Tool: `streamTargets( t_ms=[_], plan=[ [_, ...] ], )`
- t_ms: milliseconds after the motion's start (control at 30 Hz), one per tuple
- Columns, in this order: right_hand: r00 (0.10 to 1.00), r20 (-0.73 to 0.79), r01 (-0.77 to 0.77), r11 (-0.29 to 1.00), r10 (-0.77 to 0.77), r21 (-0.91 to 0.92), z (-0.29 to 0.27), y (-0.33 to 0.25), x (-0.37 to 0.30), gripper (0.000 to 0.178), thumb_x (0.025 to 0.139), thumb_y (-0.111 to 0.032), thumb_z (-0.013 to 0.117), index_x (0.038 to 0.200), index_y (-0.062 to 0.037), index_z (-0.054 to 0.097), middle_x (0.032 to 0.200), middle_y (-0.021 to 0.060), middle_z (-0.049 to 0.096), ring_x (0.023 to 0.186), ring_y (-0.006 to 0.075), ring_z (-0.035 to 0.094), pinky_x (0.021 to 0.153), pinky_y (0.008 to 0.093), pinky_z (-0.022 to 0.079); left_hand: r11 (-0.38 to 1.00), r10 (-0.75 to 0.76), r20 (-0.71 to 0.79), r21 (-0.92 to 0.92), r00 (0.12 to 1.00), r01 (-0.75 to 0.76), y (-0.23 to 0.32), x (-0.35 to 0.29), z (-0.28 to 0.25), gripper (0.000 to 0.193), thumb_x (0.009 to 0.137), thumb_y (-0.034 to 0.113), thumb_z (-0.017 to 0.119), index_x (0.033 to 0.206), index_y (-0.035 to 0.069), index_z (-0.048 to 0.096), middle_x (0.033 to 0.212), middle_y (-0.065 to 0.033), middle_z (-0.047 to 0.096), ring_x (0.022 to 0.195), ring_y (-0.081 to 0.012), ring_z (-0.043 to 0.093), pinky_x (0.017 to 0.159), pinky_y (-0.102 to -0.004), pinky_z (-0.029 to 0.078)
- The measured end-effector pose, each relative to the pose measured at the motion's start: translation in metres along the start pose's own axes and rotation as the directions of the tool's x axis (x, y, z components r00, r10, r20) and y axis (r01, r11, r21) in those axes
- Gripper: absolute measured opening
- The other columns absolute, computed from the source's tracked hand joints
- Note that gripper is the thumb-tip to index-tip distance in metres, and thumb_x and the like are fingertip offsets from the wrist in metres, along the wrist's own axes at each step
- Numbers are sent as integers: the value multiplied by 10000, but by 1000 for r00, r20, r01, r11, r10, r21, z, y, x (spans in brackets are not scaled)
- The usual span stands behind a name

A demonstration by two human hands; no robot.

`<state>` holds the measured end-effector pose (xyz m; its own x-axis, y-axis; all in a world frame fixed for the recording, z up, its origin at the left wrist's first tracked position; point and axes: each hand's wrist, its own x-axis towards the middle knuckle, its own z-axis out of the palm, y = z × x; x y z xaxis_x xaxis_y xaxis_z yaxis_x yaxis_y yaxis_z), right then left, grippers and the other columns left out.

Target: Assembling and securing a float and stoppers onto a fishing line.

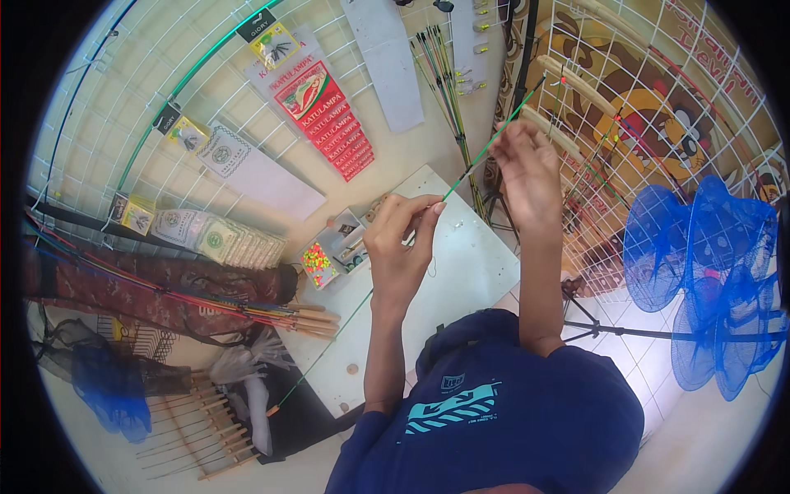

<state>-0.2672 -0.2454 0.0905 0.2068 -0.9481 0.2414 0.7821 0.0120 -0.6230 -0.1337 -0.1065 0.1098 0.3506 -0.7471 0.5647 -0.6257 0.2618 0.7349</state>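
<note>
A thin green fishing rod (514, 114) slants across the view, from low on the left up to a dark tip at the upper right. My left hand (397, 243) is closed around it, thumb and forefinger pinching the shaft above the white tabletop. Close to the upper part of the rod, my right hand (529, 169) is raised with its fingertips drawn together. Whatever those fingertips hold is too small to make out. Behind my left hand stands a grey compartment box (344, 239), with bright small beads (317, 262) in one section.
Below my hands is a white table (469, 255). Packets hang on a white wire grid (189, 78) at the left. Rods with wooden handles (313, 319) lie by the table's left edge. Blue nets (708, 272) hang at the right, near a black tripod (588, 325).
</note>
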Motion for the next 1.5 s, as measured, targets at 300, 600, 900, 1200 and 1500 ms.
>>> streamTargets(
  t_ms=[300, 600, 900, 1200, 1500],
  plan=[
    [998, 35, 41, 992, -46, 117, -5, -17, 38, 162, 880, -76, 686, 1025, -7, 665, 879, 47, 630, 747, 124, 554, 747, 280, 478, 1000, -2, 8, 19, 1000, 1, -4, -2, 5, 74, 857, 26, 671, 922, -5, 686, 720, -70, 548, 601, -133, 518, 574, -283, 423],
    [996, 83, -29, 995, 21, 98, -12, -16, 59, 162, 869, -89, 702, 1007, -6, 690, 902, 35, 661, 700, 97, 543, 704, 271, 471, 1000, -28, 16, 8, 999, 28, -8, 0, 6, 90, 851, 39, 683, 928, -6, 691, 720, -56, 582, 634, -114, 528, 616, -262, 433],
    [981, 166, -95, 995, 99, -32, -21, -29, 75, 148, 848, -68, 719, 976, -1, 691, 832, 35, 654, 648, 74, 549, 675, 260, 485, 998, -45, 46, -45, 998, 47, -15, 1, 6, 86, 857, 38, 672, 926, -11, 687, 719, -68, 572, 613, -126, 518, 592, -276, 423],
    [957, 242, -128, 981, 162, -147, -26, -44, 83, 193, 809, -73, 754, 966, 8, 677, 806, 31, 647, 657, 67, 556, 686, 249, 501, 993, -81, 78, -80, 994, 87, -19, 3, 5, 87, 862, 44, 663, 920, -17, 683, 716, -63, 579, 618, -116, 514, 599, -266, 420],
    [944, 273, -134, 971, 187, -200, -32, -53, 86, 230, 806, -75, 755, 1009, 2, 679, 839, 23, 666, 725, 62, 603, 731, 229, 527, 991, -87, 75, -93, 993, 94, -20, 2, 6, 84, 859, 55, 669, 907, -11, 690, 701, -55, 571, 600, -109, 499, 583, -266, 408]
  ],
)
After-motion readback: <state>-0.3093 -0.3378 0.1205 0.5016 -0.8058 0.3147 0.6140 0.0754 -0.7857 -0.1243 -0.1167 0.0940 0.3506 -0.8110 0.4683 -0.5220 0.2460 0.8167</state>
